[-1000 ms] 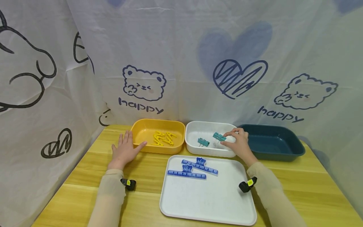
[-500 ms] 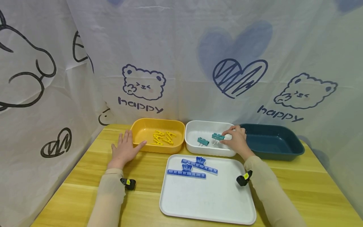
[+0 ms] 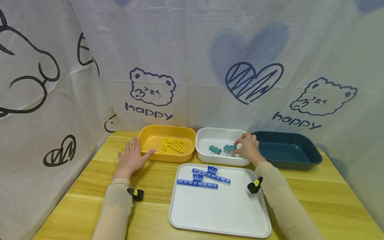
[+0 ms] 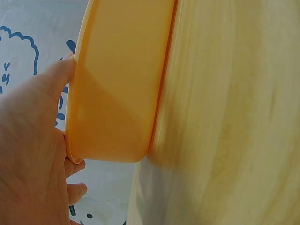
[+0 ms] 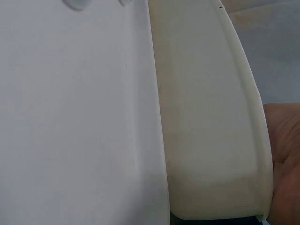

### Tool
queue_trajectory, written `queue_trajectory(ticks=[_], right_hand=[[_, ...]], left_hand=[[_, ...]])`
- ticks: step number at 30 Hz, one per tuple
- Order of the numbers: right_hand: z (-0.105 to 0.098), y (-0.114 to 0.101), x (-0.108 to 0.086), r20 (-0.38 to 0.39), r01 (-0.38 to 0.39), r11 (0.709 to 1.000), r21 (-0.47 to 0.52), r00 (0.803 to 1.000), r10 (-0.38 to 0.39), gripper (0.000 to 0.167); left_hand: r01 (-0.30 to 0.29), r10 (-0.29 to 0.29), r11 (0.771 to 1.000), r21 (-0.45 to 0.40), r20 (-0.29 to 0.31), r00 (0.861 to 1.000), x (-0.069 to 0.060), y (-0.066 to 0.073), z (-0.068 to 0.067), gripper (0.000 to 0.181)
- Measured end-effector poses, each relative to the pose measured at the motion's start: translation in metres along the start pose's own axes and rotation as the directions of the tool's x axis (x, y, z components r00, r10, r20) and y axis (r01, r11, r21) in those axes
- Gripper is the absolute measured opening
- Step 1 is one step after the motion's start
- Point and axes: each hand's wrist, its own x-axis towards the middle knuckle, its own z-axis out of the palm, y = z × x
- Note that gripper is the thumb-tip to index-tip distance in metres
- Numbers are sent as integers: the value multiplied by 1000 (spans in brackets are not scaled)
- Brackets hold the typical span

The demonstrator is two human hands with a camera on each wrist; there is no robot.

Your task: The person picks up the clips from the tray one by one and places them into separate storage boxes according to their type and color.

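Note:
My right hand (image 3: 249,148) reaches over the right end of the white bin (image 3: 222,160), thumb and fingertips pinching a teal binder clip (image 3: 229,148) low inside it. To the left in that bin lies another teal binder clip (image 3: 214,149). In the right wrist view the bin's outer wall (image 5: 211,117) hides the fingertips and the clip. My left hand (image 3: 133,160) rests with spread fingers against the near left corner of the yellow bin (image 3: 168,158); the left wrist view shows the hand (image 4: 33,126) at its rim. Several yellow clips (image 3: 174,146) lie in the yellow bin.
Two blue clips with piano-key bars, one upper (image 3: 211,176) and one lower (image 3: 197,184), lie on a white tray (image 3: 222,213) in front of the bins. A dark teal bin (image 3: 294,163) stands right of the white one. Behind hangs a printed cloth (image 3: 198,66).
My right hand has moved left and lowered the pinched binder clip further down into the white bin. The left hand stays where it was.

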Motion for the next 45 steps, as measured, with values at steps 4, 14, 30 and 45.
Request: queue_trajectory(ticks=[4,14,30,45], right_hand=[[0,-2,0,7,-2,1000,-12,1000,3,23],[3,-2,2,15,-1,1000,-29,1000,2,21],[6,-4,7,62,15,999,-41,998,-12,21],[10,-4,10,75,8,998,-68,997,-2,20]], left_hand=[[0,0,1000,2,0,1000,0,-1,1,111],[3,-3,1000,-1,-3,1000,1,-2,2,112],[-1,1,1000,-5,4,1000,-1,0,0,110],[1,-1,1000,-11,6,1000,-2,2,-2,109]])
